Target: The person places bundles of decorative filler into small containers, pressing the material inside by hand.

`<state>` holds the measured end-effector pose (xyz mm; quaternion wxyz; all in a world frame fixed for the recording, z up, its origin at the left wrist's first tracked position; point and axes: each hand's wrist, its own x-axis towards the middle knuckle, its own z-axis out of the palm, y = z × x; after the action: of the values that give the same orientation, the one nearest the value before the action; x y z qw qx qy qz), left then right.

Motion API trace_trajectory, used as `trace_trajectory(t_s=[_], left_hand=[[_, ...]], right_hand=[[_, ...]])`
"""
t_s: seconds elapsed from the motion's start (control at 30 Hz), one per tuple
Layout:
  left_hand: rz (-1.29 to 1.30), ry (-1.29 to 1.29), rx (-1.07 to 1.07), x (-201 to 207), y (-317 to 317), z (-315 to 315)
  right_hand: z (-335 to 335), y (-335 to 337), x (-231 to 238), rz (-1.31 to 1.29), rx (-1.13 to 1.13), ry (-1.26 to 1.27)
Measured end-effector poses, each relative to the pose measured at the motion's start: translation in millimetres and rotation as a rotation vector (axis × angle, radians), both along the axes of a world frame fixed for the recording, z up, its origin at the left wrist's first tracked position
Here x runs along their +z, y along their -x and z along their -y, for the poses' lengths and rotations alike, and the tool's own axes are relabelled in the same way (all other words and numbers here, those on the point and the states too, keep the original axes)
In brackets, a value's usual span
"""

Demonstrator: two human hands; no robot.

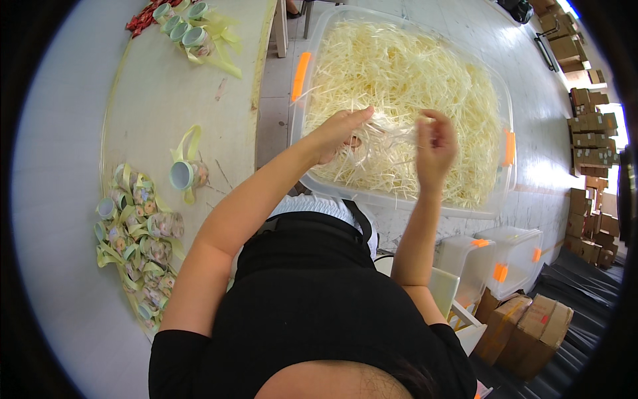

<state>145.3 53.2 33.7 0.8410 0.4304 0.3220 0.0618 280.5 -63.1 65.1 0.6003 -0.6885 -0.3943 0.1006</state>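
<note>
A wide clear plastic bin point(495, 211) in front of me is filled with pale yellow shredded paper point(425, 60). Over its near part, my left hand point(339, 135) is closed around a loose tuft of whitish strands point(382, 143), thumb on top. Opposite it, my right hand point(436, 143) has curled fingers, somewhat blurred, at the other end of the tuft. Thin strands stretch across the gap between both hands. Exactly how the right fingertips grip them is hard to make out.
On the pale table point(179, 93) at left stand a small ribboned cup point(183, 175), a cluster of flowery cups point(139, 239), more cups point(193, 34) and a red pile point(147, 18). Lidded clear bins point(515, 256) and cardboard boxes point(535, 329) lie at right, with stacked cartons point(595, 139) beyond.
</note>
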Motion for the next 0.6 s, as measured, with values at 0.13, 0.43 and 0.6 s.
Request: trace_trajectory(t_s=[0.13, 0.43, 0.6], left_hand=[[-0.006, -0.065, 0.029, -7.6, 6.9, -10.7], [-0.047, -0.318, 0.246, -7.9, 19.5, -33.3], [0.041, -0.367, 0.169, 24.5, 16.9, -36.6]], right_hand=[[28.1, -48.6, 12.3, -0.164, -0.235, -0.149], [69.5, -90.3, 11.8, -0.063, -0.683, -0.106], [62.9, -96.8, -22.9, 0.153, -0.221, 0.438]])
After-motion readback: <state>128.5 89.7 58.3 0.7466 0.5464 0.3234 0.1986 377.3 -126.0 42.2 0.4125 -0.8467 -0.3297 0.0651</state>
